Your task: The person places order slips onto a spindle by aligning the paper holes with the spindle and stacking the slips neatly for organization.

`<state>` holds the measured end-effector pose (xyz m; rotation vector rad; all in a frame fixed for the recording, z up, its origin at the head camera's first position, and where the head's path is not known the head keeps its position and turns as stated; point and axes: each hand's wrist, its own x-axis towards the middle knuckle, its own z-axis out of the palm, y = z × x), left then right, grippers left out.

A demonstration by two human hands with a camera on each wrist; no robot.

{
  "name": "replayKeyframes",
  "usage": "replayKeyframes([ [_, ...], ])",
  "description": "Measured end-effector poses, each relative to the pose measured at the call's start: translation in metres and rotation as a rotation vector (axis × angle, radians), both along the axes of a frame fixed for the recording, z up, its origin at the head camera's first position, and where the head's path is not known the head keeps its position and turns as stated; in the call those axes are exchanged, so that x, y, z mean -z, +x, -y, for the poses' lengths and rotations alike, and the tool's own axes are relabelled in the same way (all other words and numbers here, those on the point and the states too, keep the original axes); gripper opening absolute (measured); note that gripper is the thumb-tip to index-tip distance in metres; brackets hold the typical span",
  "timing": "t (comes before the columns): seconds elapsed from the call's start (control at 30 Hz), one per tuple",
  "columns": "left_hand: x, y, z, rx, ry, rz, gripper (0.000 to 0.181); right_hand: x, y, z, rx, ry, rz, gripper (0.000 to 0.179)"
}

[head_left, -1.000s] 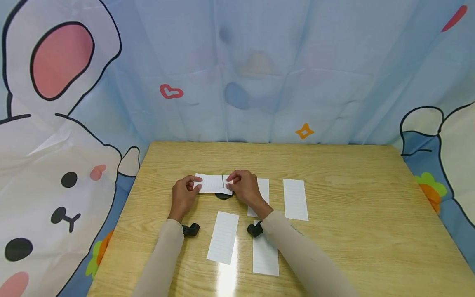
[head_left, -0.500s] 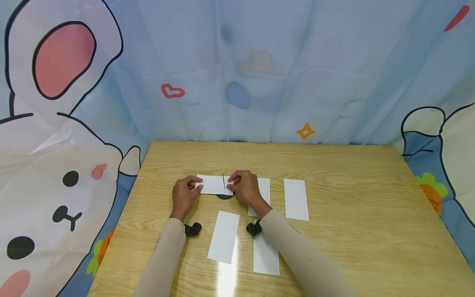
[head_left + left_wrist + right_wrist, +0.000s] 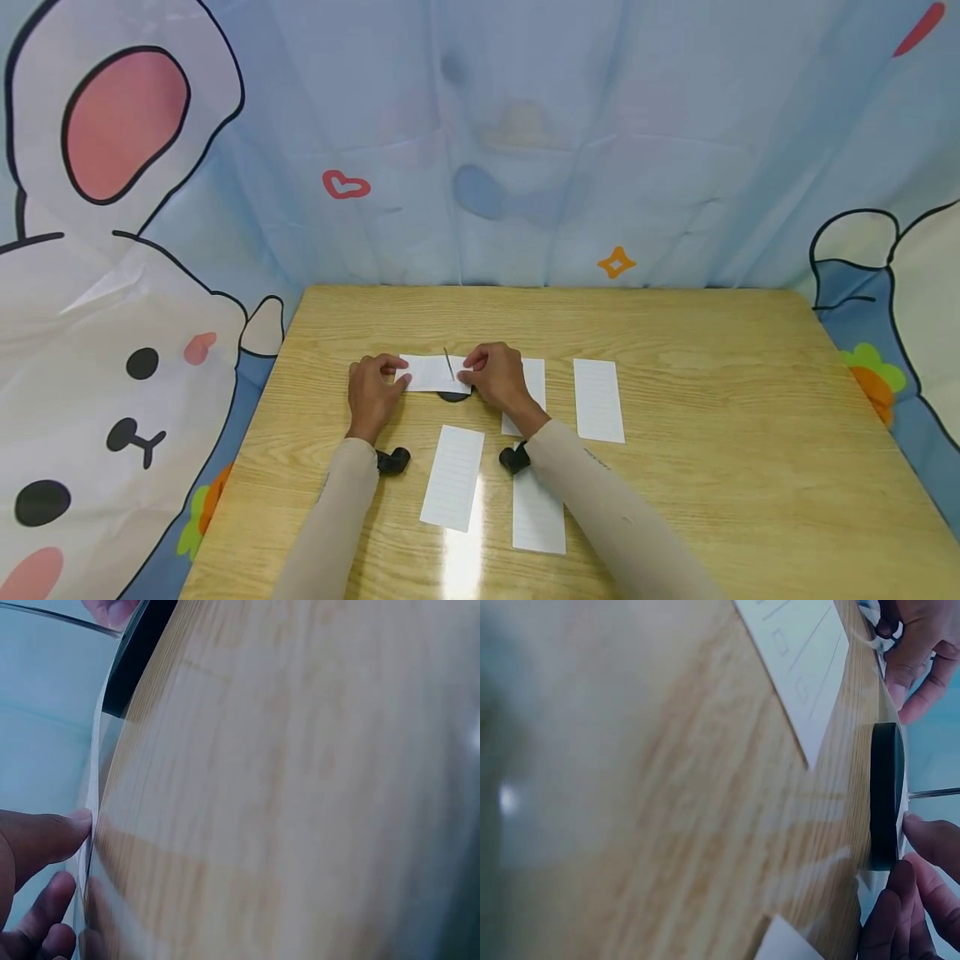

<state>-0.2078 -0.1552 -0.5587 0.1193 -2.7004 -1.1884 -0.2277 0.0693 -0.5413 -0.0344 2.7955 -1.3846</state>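
A white paper slip point(image 3: 427, 374) with faint lines is held crosswise between the two hands. Its left end is pinched by the left hand point(image 3: 369, 400), its right end by the right hand point(image 3: 498, 379). A thin metal spike point(image 3: 448, 364) stands up through the slip near the right hand, leaning a little left. Below the paper, the spike's round black base point(image 3: 453, 397) mostly hides. The right wrist view has the slip lying close against the base point(image 3: 887, 796), with the right fingers point(image 3: 930, 840) beside it. In the left wrist view the left thumb point(image 3: 56, 836) presses the slip's edge.
Several more lined slips lie flat on the wooden table point(image 3: 712, 433): one slip point(image 3: 452, 478) in front, another slip point(image 3: 538, 517) partly under the right forearm, one slip point(image 3: 534, 387) behind the right wrist, and one slip point(image 3: 598, 400) farther right. A printed curtain point(image 3: 525, 167) hangs behind.
The spike's top has tipped slightly left. The slip sits a touch lower at its far edge. Both hands keep their pinch almost in place.
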Motion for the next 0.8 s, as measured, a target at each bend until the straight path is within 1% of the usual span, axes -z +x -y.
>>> replayKeyframes([
  [0.13, -0.001, 0.002, -0.001, 0.009, -0.01, -0.015, 0.016, 0.001, 0.001, 0.0, -0.005, -0.002, -0.019, 0.011],
  [0.33, -0.002, 0.005, -0.001, 0.01, 0.003, -0.019, 0.015, 0.003, 0.002, -0.002, -0.002, -0.032, -0.038, 0.01],
  [0.53, 0.0, 0.013, 0.003, -0.017, 0.094, -0.049, 0.014, 0.005, 0.003, -0.005, 0.016, -0.08, -0.037, 0.012],
  [0.8, 0.002, 0.025, 0.007, -0.06, 0.185, -0.131, 0.017, 0.006, 0.009, -0.007, 0.035, -0.134, -0.045, 0.014],
])
